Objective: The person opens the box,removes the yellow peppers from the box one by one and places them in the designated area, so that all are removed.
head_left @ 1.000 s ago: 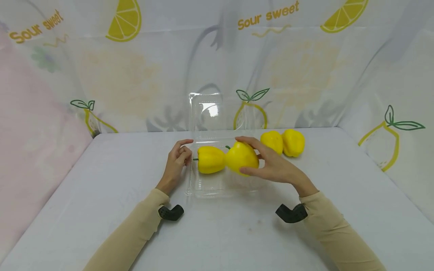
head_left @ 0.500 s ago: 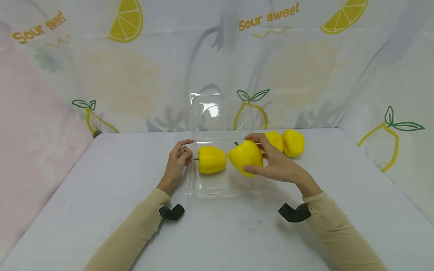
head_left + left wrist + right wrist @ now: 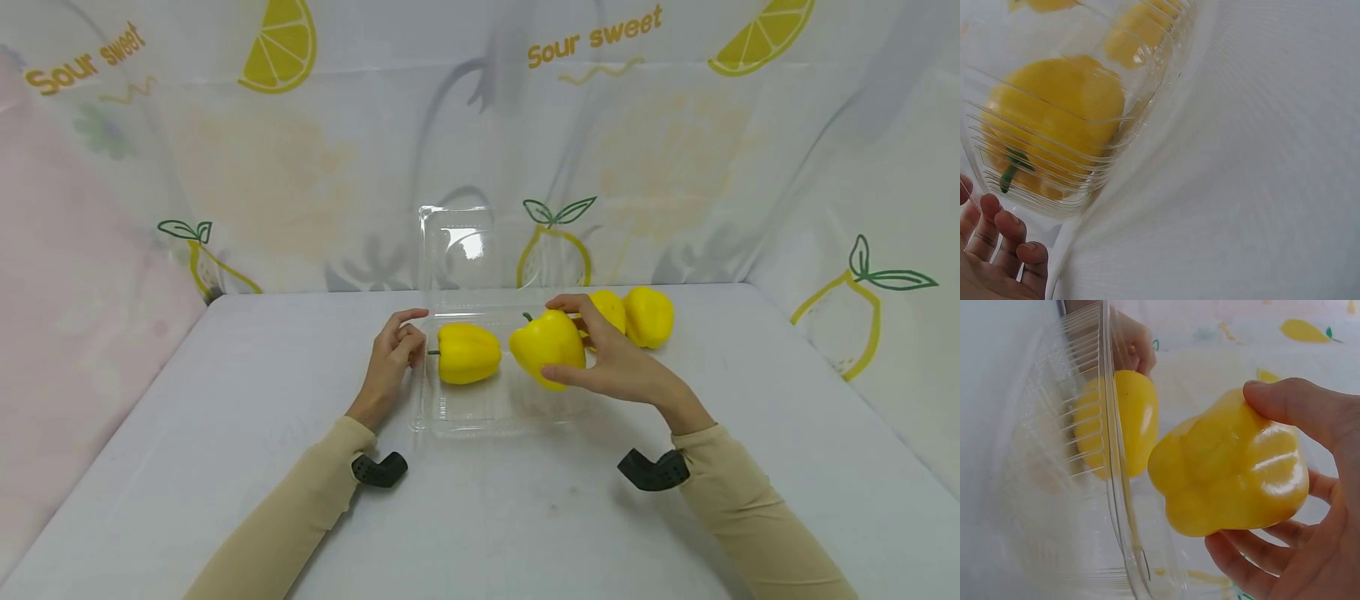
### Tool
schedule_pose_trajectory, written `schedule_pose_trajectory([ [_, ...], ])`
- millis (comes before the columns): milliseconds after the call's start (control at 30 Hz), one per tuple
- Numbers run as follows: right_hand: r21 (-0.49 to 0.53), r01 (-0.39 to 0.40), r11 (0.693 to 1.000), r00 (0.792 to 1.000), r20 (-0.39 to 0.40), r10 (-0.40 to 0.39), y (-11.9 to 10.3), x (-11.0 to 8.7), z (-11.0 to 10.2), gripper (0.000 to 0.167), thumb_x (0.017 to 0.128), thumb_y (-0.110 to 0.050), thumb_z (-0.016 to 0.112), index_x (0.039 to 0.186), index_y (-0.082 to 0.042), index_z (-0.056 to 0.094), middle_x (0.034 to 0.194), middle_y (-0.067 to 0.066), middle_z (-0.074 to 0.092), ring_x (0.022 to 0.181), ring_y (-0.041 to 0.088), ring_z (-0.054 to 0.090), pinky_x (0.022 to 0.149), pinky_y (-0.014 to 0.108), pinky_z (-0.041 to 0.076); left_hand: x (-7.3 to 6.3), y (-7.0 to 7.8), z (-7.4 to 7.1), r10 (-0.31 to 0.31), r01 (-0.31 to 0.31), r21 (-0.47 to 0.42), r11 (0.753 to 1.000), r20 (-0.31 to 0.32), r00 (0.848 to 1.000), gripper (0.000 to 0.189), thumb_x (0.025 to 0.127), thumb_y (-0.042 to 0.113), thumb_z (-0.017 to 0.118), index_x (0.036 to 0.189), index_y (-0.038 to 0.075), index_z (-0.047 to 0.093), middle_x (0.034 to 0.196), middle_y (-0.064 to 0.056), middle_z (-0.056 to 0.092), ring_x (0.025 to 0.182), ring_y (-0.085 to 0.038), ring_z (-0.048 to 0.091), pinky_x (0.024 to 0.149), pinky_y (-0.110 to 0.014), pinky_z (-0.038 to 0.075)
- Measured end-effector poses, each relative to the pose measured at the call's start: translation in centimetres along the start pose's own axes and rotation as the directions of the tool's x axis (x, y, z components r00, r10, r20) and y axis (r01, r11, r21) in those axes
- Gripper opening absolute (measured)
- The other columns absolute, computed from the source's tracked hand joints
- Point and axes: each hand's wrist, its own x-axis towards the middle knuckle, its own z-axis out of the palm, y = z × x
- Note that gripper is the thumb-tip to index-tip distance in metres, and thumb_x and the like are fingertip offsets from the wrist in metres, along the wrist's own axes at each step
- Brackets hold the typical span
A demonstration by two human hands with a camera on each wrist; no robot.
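A yellow bell pepper (image 3: 551, 346) is held up over the right part of a clear plastic clamshell container (image 3: 491, 432), its green stem upward and tilted. My right hand (image 3: 611, 362) grips it, thumb on the near side and fingers round the far side. In the right wrist view its lobed bottom (image 3: 1222, 475) faces the camera. Another yellow bell pepper (image 3: 468, 354) lies on its side inside the container, stem pointing left. My left hand (image 3: 393, 350) is at the container's left wall, relaxed fingertips (image 3: 1010, 219) right by the plastic.
Two more yellow bell peppers, a near one (image 3: 609, 310) partly hidden by my right hand and a far one (image 3: 650, 317), rest at the back right of the white table (image 3: 510, 517). The container's raised lid (image 3: 465, 250) leans up toward the lemon-printed cloth (image 3: 360, 150) behind.
My right hand has moved to the right with its bell pepper, opening a gap from the one lying in the container. The left hand has stayed in place.
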Motion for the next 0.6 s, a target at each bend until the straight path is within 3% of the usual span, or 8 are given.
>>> schedule_pose_trajectory([
  [267,0.015,0.031,0.999,0.999,0.005,-0.031,0.17,0.01,-0.24,0.074,0.081,-0.032,0.074,0.139,-0.024,0.028,0.144,-0.007,0.034,0.127,0.024,0.041,0.111,0.052,0.028,0.00,-0.18,-0.06,0.039,-0.038,-0.024,0.999,0.014,0.999,0.035,0.095,0.003,0.041,0.130,-0.001,0.047,0.073,-0.010,0.045,0.060,-0.017,0.041,0.058,-0.027,0.038],
  [600,0.033,0.049,0.998,0.999,-0.016,-0.048,0.42,-0.12,-0.39,0.072,0.080,-0.028,0.075,0.137,-0.020,0.030,0.138,-0.006,0.039,0.122,0.019,0.045,0.108,0.049,0.033,0.03,-0.29,-0.09,0.025,-0.025,-0.021,0.999,0.016,1.000,0.037,0.094,0.004,0.040,0.130,0.000,0.046,0.073,-0.010,0.045,0.060,-0.019,0.041,0.059,-0.028,0.038],
])
